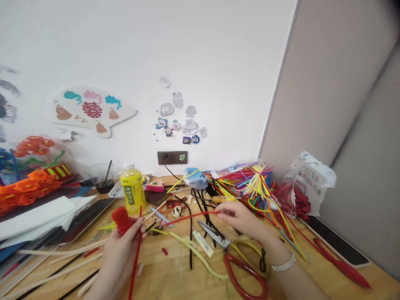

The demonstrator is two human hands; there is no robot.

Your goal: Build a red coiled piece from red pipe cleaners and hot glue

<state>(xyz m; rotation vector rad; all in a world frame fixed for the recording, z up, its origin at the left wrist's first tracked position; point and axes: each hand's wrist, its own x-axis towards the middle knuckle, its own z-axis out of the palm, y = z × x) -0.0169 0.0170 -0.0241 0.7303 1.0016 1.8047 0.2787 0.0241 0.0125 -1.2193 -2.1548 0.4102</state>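
Note:
My left hand (126, 246) is closed round a red coiled piece (121, 221) made of pipe cleaner, near the yellow drink bottle (133, 193). A long red pipe cleaner (135, 262) hangs down past its fingers, and a thin pale stick pokes out to the right. My right hand (236, 214) pinches the end of a red pipe cleaner (193, 215), which stretches leftward toward my left hand. Below my right hand lie scissors (223, 241) with red handles, blades pointing up and left. Whether the red strands join at my left hand, I cannot tell.
Colourful pipe cleaners (258, 183) are heaped at the back right, beside a plastic bag (315, 179). A phone (336, 241) lies at the right edge. Orange pipe-cleaner flowers (31, 187), a cup (101, 177) and pale strips occupy the left.

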